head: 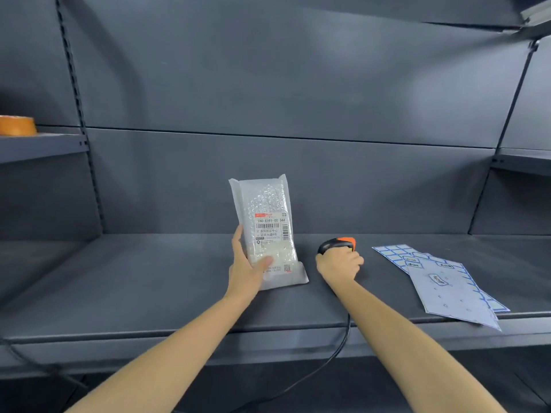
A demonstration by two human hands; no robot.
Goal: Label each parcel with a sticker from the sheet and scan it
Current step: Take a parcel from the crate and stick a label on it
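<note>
Left grip (pixel 249 269) pinches parcel (pixel 266 231) upright on shelf (pixel 149 281); right grip (pixel 340 263) clasps scanner (pixel 337 244). Risk: scanner faces away from barcode, so misread; sheet (pixel 447 284) overhangs edge.

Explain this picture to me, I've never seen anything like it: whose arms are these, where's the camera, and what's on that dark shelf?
No machine here: a person's two bare arms, filmed by a wide-angle camera worn on their head, looking forward and down. The left hand holds a white bubble-wrap parcel upright on the dark grey metal shelf, printed shipping label facing the camera. The right hand grips a black and orange corded barcode scanner. To the right lie white sticker sheets with blue-edged labels, overlapping, one corner past the shelf edge.
</note>
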